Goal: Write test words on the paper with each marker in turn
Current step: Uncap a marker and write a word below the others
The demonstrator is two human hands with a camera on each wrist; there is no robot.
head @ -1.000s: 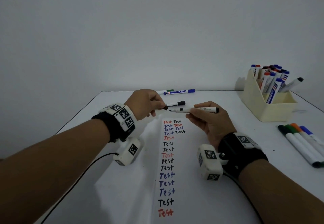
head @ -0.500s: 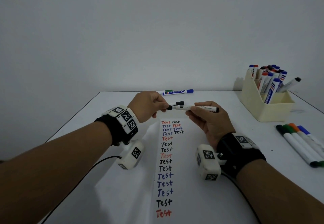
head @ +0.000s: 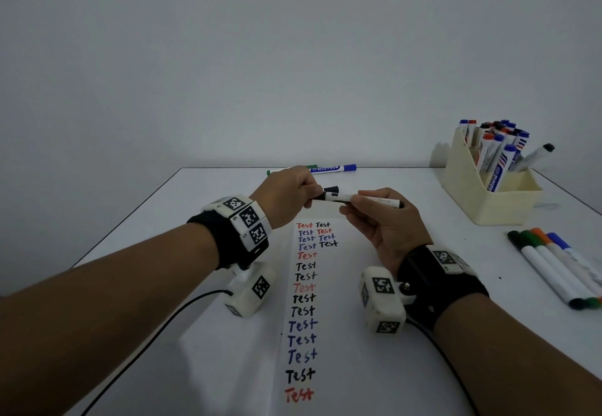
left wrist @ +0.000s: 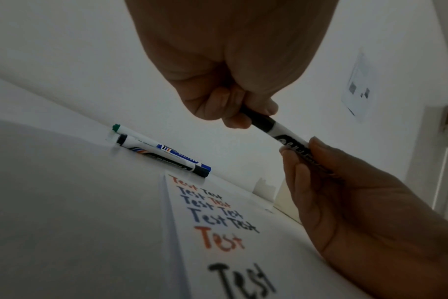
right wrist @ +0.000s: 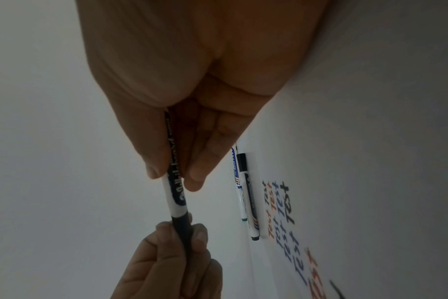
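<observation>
While our right hand (head: 389, 220) grips the white barrel of a slim black-ink whiteboard marker (head: 374, 200), our left hand (head: 286, 199) pinches the marker's black cap (left wrist: 261, 121) between thumb and curled fingers (right wrist: 200, 235). In the wrist views the cap sits flush against the barrel, and we hold the marker level above the far end of the long white paper strip (head: 329, 334), clear of the table.

The strip lies on the white table (head: 146, 269) and runs from 6 o'clock toward 12 o'clock between our forearms. It carries a column of handwritten "Test" words (head: 303, 311) in red, black and blue, doubled into two columns at the far end.

Just past the strip at 12 o'clock, three more markers lie flat and close together: a black-capped white marker (left wrist: 164, 156) nearest the paper, a blue-capped one (head: 332, 168) behind it, and a green-ended one (left wrist: 118, 128) farthest back.

At 2 o'clock a cream plastic organiser box (head: 488, 194) stands with a bunch of capped markers (head: 495, 148) upright in it, blue, red and black caps showing, and one black-tipped marker (head: 534, 156) leaning out over its right rim.

At 3 o'clock, a row of four white markers (head: 553, 265) lies side by side on the table, capped in black, green, orange and blue.
</observation>
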